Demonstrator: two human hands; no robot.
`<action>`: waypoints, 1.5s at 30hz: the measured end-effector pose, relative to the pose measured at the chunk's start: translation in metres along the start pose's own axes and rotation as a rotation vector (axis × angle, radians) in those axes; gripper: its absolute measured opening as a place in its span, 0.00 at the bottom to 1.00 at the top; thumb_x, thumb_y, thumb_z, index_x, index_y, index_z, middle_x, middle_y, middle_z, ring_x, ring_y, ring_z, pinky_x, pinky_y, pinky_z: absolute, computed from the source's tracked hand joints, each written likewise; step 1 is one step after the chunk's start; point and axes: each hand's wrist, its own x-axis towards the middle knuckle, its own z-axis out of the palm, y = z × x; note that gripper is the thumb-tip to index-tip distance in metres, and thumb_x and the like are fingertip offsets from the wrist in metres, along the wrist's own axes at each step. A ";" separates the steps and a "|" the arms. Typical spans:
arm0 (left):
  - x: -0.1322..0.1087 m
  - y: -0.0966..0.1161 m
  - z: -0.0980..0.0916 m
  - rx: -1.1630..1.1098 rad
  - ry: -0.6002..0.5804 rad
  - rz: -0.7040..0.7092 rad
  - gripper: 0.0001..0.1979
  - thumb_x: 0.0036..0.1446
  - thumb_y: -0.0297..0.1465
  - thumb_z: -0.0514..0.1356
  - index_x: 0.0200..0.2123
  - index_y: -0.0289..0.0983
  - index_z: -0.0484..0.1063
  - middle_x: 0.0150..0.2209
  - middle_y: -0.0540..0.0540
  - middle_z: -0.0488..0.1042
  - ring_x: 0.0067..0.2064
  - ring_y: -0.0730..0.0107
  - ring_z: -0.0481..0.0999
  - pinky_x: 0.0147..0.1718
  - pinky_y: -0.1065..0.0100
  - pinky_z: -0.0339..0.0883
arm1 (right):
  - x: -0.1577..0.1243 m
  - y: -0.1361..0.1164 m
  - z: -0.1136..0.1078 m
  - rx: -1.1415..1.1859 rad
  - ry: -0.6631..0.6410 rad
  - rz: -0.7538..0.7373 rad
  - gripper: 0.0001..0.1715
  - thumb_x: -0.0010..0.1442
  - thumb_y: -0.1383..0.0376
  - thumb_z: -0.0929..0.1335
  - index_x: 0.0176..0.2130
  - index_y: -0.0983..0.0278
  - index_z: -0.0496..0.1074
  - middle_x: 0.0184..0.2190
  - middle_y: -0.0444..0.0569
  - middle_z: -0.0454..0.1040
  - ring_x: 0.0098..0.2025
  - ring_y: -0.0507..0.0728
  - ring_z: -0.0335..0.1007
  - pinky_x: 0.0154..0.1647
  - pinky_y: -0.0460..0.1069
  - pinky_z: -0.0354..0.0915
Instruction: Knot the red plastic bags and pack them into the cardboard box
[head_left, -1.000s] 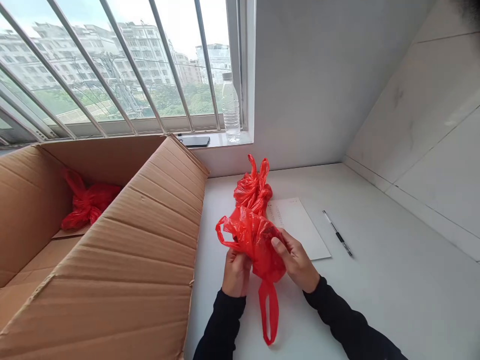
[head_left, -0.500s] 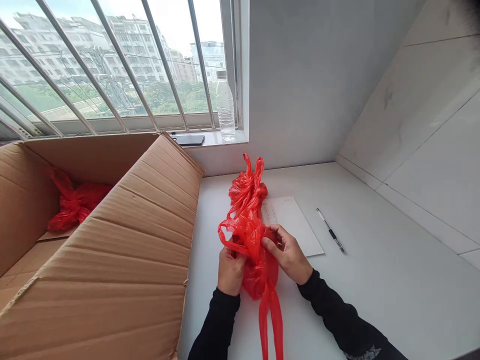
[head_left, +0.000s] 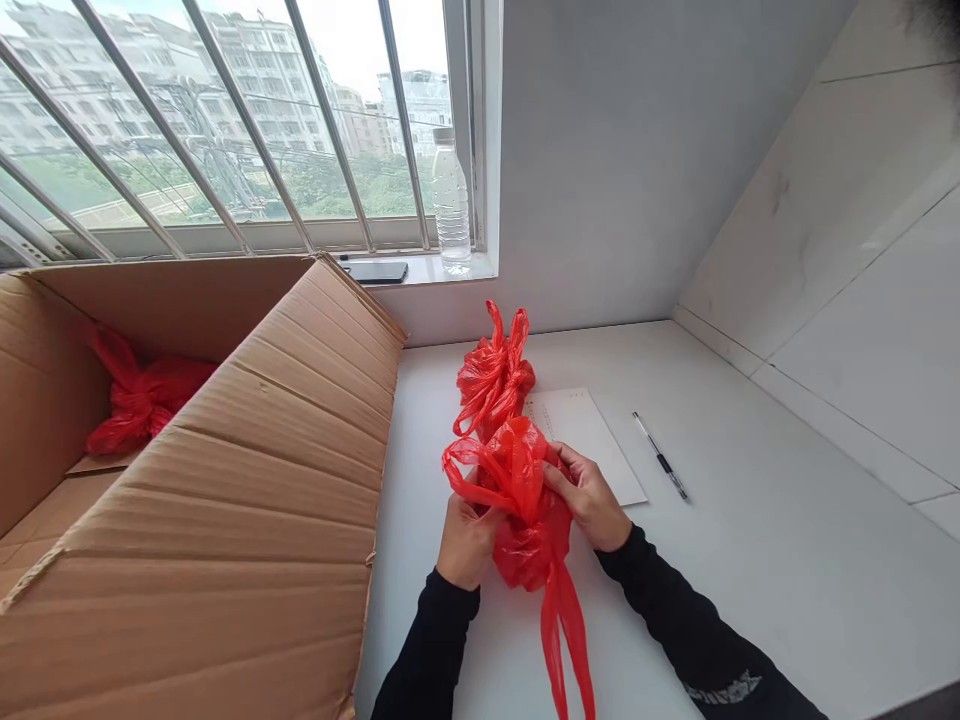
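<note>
Between my hands is a red plastic bag (head_left: 529,535), bunched up, with two long handles trailing toward the front edge and a loop sticking out at its left. My left hand (head_left: 469,537) grips its left side, the fingertips partly hidden by the plastic. On the right side, my right hand (head_left: 592,497) pinches the bag between thumb and fingers. Just beyond it lies a second red bag (head_left: 495,375), knotted, with two loops standing up. What the bags contain is hidden.
An open cardboard box (head_left: 277,480) stands at the left with another red bag (head_left: 150,395) inside. White paper (head_left: 592,440) and a pen (head_left: 660,457) lie right of the bags. A phone (head_left: 375,272) and a water bottle (head_left: 451,205) are on the windowsill.
The held bag has turned and shifted slightly right, its trailing handles swinging right. My right hand has moved a little right with it, while both hands keep their hold.
</note>
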 end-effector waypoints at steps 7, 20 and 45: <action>0.000 0.006 0.006 0.033 -0.026 0.020 0.15 0.49 0.35 0.68 0.40 0.36 0.74 0.43 0.42 0.79 0.42 0.57 0.78 0.41 0.63 0.72 | 0.001 0.003 -0.002 0.154 0.143 0.004 0.17 0.57 0.55 0.73 0.43 0.60 0.73 0.40 0.47 0.79 0.39 0.57 0.74 0.44 0.51 0.69; 0.005 0.003 -0.008 -0.096 0.011 -0.011 0.32 0.39 0.28 0.73 0.51 0.38 0.74 0.49 0.40 0.78 0.50 0.50 0.77 0.46 0.60 0.73 | 0.001 0.002 0.000 0.176 0.002 0.108 0.30 0.52 0.58 0.76 0.52 0.60 0.71 0.50 0.51 0.76 0.50 0.60 0.74 0.53 0.54 0.67; 0.002 -0.006 -0.010 0.175 0.018 0.034 0.06 0.47 0.30 0.67 0.32 0.36 0.81 0.32 0.44 0.81 0.35 0.58 0.78 0.37 0.62 0.72 | 0.001 0.007 -0.004 0.068 -0.047 0.098 0.15 0.56 0.56 0.73 0.41 0.62 0.74 0.38 0.47 0.78 0.38 0.57 0.74 0.44 0.51 0.68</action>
